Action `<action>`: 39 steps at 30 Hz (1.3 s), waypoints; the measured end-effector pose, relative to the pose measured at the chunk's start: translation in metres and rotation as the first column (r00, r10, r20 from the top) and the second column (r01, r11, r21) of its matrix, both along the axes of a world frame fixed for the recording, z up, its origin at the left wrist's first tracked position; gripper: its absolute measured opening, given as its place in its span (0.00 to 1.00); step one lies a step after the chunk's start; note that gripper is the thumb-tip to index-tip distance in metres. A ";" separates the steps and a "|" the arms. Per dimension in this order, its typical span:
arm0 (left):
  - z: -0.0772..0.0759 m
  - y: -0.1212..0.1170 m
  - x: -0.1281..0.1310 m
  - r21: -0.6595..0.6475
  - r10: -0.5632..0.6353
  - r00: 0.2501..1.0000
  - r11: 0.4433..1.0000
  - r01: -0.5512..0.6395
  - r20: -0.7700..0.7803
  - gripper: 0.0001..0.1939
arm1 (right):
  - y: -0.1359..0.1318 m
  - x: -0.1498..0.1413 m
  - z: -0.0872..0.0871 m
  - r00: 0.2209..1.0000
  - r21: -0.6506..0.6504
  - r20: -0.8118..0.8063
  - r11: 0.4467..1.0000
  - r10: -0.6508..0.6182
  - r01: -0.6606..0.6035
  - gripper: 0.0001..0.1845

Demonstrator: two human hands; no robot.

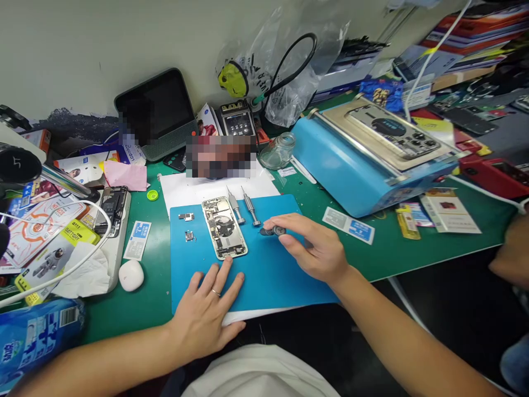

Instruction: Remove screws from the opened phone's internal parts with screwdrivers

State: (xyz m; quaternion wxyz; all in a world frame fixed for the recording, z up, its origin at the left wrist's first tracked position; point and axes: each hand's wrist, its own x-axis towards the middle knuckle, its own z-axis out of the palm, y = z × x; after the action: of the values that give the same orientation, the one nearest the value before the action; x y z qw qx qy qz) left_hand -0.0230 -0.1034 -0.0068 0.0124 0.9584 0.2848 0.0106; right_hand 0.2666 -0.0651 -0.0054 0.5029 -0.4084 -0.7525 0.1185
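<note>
Smartphone body (224,227) lies opened on the blue mat (285,286) — two small components (185,217) out at left, other internals seated — left hand (206,311) spread at its near edge, right hand (320,248) pinching a dark screwdriver-like tool (278,230).

Soft, fairly even light, pixelated patches, stretched edges, upper-right corner perhaps blurred

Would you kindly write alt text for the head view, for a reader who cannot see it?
A person's left hand is at the lower edge of an opened phone on a blue mat, while the right hand holds a dark tool. Two screwdrivers lie to the phone's right, small parts to its left.
</note>
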 end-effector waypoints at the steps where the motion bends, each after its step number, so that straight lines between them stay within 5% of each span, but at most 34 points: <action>1: 0.000 0.000 0.000 0.000 0.000 1.000 1.000 0.000 -0.001 0.38 | 0.001 0.000 0.000 1.000 0.003 -0.006 1.000 0.001 -0.001 0.24; 8: -0.001 0.000 -0.001 -0.002 -0.011 1.000 1.000 0.011 0.005 0.38 | 0.005 -0.001 0.001 1.000 0.005 0.006 1.000 -0.029 0.029 0.16; 30: 0.001 0.001 0.000 -0.043 -0.030 1.000 0.999 0.030 0.000 0.39 | -0.001 -0.004 0.010 0.994 0.025 0.091 0.998 -0.056 0.054 0.19; 39: 0.000 0.002 0.000 -0.026 -0.038 0.999 0.999 0.038 0.018 0.40 | 0.047 0.010 0.004 0.933 0.140 0.359 0.987 0.025 -0.080 0.21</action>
State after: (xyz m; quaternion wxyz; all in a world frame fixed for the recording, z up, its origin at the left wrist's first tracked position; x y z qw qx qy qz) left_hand -0.0225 -0.1014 -0.0064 0.0275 0.9633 0.2666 0.0149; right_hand 0.2763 -0.0182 -0.0019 0.3847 -0.3631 -0.8486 -0.0020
